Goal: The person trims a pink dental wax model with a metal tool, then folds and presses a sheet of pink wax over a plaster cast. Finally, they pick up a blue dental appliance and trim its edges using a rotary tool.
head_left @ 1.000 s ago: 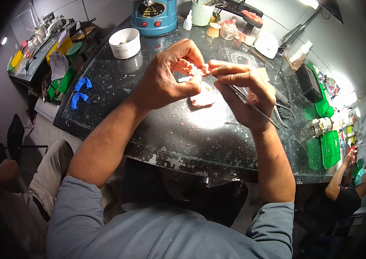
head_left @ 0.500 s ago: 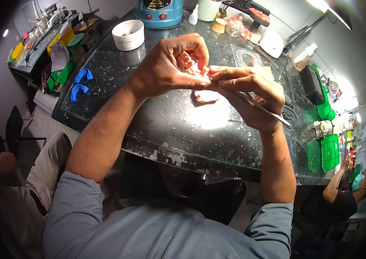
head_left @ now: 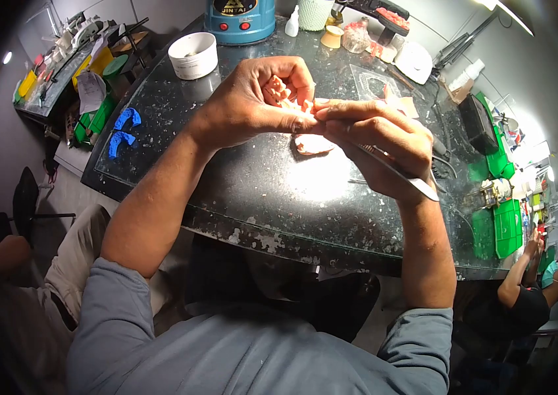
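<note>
Holding, left hand [head_left: 246, 102]: pink piece [head_left: 278, 88], clamped
Right hand [head_left: 392, 139]: clamped on metal tool [head_left: 418, 184], just rolled, seemingly adjusting angle

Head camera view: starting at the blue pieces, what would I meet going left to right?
Two blue arch-shaped pieces → a white tub → the person's left hand → the right hand → a black box → the nearer green bin.
</note>
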{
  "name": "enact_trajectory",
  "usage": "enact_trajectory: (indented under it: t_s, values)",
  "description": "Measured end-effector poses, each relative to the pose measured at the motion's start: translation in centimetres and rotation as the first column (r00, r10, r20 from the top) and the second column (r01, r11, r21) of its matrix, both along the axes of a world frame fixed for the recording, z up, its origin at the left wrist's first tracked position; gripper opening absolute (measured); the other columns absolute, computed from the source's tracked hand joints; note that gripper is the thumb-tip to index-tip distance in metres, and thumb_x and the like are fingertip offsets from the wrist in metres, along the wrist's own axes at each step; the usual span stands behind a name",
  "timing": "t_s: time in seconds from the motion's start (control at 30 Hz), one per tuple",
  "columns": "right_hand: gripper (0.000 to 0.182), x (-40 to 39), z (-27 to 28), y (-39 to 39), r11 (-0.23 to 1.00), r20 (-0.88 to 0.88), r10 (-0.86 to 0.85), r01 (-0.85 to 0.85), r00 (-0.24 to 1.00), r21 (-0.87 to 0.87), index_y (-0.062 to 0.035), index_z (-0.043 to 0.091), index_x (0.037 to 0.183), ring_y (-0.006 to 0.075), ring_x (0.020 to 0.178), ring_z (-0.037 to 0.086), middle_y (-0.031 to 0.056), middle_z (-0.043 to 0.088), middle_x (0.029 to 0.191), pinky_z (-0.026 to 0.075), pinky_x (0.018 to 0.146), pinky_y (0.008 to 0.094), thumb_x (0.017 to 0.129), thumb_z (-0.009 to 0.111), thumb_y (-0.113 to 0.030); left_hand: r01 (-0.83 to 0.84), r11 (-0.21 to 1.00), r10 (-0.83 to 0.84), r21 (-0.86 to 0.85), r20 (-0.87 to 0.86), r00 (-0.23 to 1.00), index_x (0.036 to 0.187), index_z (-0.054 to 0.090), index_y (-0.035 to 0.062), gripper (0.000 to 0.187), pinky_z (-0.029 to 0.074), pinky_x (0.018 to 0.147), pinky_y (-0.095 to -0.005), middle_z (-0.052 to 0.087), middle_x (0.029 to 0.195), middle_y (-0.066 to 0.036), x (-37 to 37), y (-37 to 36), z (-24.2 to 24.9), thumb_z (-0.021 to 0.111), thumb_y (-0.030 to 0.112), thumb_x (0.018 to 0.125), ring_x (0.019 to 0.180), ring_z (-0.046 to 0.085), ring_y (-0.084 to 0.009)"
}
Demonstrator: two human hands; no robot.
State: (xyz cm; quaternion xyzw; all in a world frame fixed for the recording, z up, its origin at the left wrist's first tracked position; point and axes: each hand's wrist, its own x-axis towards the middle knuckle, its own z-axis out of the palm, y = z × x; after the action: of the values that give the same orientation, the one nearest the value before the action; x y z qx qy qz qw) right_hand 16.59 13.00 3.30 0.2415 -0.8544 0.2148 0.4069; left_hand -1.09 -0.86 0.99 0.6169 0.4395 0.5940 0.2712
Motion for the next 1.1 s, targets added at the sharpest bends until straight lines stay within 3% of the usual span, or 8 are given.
enact_trajectory:
  t_s: [0.27, 0.33, 0.43, 0.57, 0.7, 0.77, 0.87, 1.1]
  values:
    - [0.014, 0.4, 0.2, 0.1, 0.993, 0.028, -0.035, 0.032, 0.999, 0.11, 0.002, 0.064, 0.083, 0.0233, 0.083, 0.071, 0.0116, 0.069, 0.095, 0.058, 0.071, 0.0304, 0.072, 0.069, 0.009, 0.032, 0.997, -0.028, -0.075, 0.051, 0.998, 0.086, 0.057, 0.0069, 0.028, 0.037, 0.062, -0.0173, 0.052, 0.079, 0.005, 0.0, -0.1, 0.0, 0.081, 0.014, 0.074, 0.071, 0.047, -0.0018]
    - [0.008, 0.3, 0.0, 0.0, 0.989, 0.03, -0.086, 0.082, 0.996, 0.125, -0.0015, 0.068, 0.083, 0.024, 0.089, 0.072, 0.0129, 0.072, 0.097, 0.059, 0.075, 0.0312, 0.077, 0.073, 0.0, 0.026, 0.996, -0.018, -0.084, 0.095, 0.995, 0.087, 0.056, 0.007, 0.028, 0.037, 0.062, -0.0169, 0.053, 0.078, 0.005, 0.1, 0.0, -0.1, 0.081, 0.013, 0.074, 0.07, 0.047, -0.0015]
    - [0.012, 0.5, 0.3, 0.1, 0.979, 0.017, -0.078, 0.073, 0.997, 0.189, 0.0011, 0.063, 0.084, 0.0241, 0.085, 0.07, 0.0127, 0.068, 0.1, 0.058, 0.073, 0.0309, 0.075, 0.068, 0.006, 0.004, 0.996, 0.005, -0.094, 0.092, 0.996, 0.088, 0.056, 0.0068, 0.028, 0.039, 0.063, -0.0166, 0.054, 0.079, 0.005, 0.1, 0.0, -0.1, 0.08, 0.012, 0.075, 0.071, 0.049, -0.0013]
    - [0.008, 0.2, -0.3, -0.4, 0.973, -0.012, -0.131, 0.131, 0.991, 0.192, 0.0007, 0.063, 0.084, 0.0239, 0.085, 0.07, 0.0126, 0.068, 0.098, 0.058, 0.073, 0.0307, 0.078, 0.068, 0.003, 0.012, 0.993, 0.0, -0.114, 0.112, 0.994, 0.089, 0.055, 0.0063, 0.027, 0.041, 0.064, -0.0168, 0.054, 0.08, 0.004, 0.0, 0.0, 0.1, 0.079, 0.01, 0.076, 0.073, 0.05, -0.0016]
    - [0.011, -0.3, -0.9, 0.1, 0.94, 0.144, 0.07, -0.017, 0.987, -0.341, 0.0007, 0.066, 0.089, 0.0189, 0.088, 0.069, 0.0098, 0.068, 0.097, 0.058, 0.075, 0.0296, 0.08, 0.072, 0.004, 0.017, 0.994, -0.009, -0.106, 0.069, 0.998, 0.087, 0.053, 0.0078, 0.036, 0.043, 0.065, -0.0172, 0.054, 0.083, 0.002, -0.1, -0.1, 0.5, 0.084, 0.007, 0.068, 0.074, 0.052, -0.0027]
    - [0.012, -0.3, -1.0, -0.6, 0.882, 0.108, 0.132, -0.067, 0.985, -0.466, 0.0007, 0.067, 0.088, 0.0196, 0.089, 0.07, 0.0114, 0.069, 0.096, 0.058, 0.076, 0.0301, 0.079, 0.072, 0.006, 0.01, 0.995, -0.006, -0.096, 0.041, 0.999, 0.085, 0.052, 0.0085, 0.039, 0.042, 0.065, -0.0175, 0.053, 0.084, 0.002, -0.2, -0.1, 0.5, 0.086, 0.006, 0.065, 0.074, 0.051, -0.0031]
    - [0.016, -0.3, -0.9, -0.4, 0.948, 0.073, 0.104, -0.077, 0.992, -0.308, 0.0005, 0.068, 0.089, 0.0208, 0.09, 0.07, 0.0134, 0.07, 0.096, 0.058, 0.076, 0.0309, 0.076, 0.074, 0.008, 0.051, 0.997, -0.047, -0.05, 0.088, 0.995, 0.084, 0.051, 0.0089, 0.043, 0.041, 0.065, -0.0188, 0.05, 0.082, 0.002, -0.3, 0.1, 0.2, 0.088, 0.006, 0.062, 0.074, 0.049, -0.0043]
    - [0.019, -0.4, -0.8, -0.7, 0.939, 0.071, 0.16, -0.13, 0.985, -0.317, 0.0008, 0.07, 0.09, 0.0212, 0.089, 0.07, 0.013, 0.071, 0.096, 0.058, 0.076, 0.0311, 0.074, 0.076, 0.007, 0.034, 0.998, -0.032, -0.051, 0.033, 0.999, 0.081, 0.052, 0.0085, 0.04, 0.041, 0.064, -0.0184, 0.051, 0.081, 0.001, -0.2, -0.3, 0.7, 0.088, 0.01, 0.062, 0.074, 0.05, -0.0046]
